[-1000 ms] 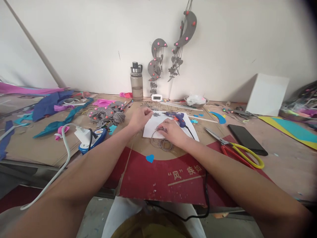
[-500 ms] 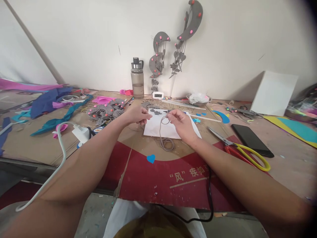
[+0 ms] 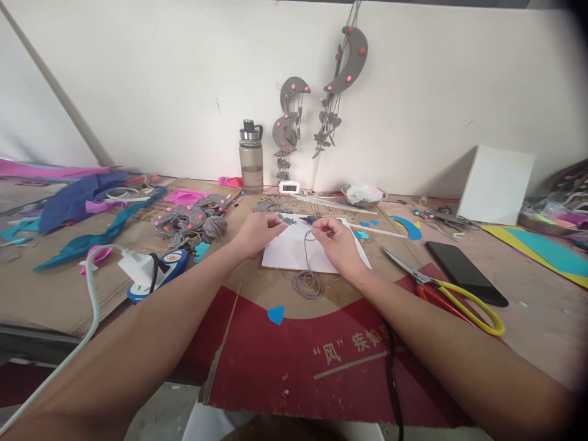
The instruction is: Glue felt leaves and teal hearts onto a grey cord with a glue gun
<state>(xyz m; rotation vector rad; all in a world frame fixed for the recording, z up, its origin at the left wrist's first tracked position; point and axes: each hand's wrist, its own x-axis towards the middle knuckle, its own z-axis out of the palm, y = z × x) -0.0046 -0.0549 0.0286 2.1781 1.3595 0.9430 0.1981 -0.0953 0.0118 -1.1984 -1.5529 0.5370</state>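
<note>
The right hand pinches a grey cord over the white paper. At nine o'clock of it, the left hand is closed on a small grey piece.

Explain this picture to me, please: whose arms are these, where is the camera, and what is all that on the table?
The camera sits on a person's head and looks down at their own bare arms. The left hand and right hand meet over a white sheet on a cardboard-covered table. The right hand pinches a grey cord, whose coiled end lies below on the cardboard. The left hand's fingers are closed by small grey pieces; what they grip is too small to tell. Around them lie yellow-handled scissors, a black phone, a water bottle, a blue paper heart and coloured scraps. Grey moon ornaments hang on the wall.
</note>
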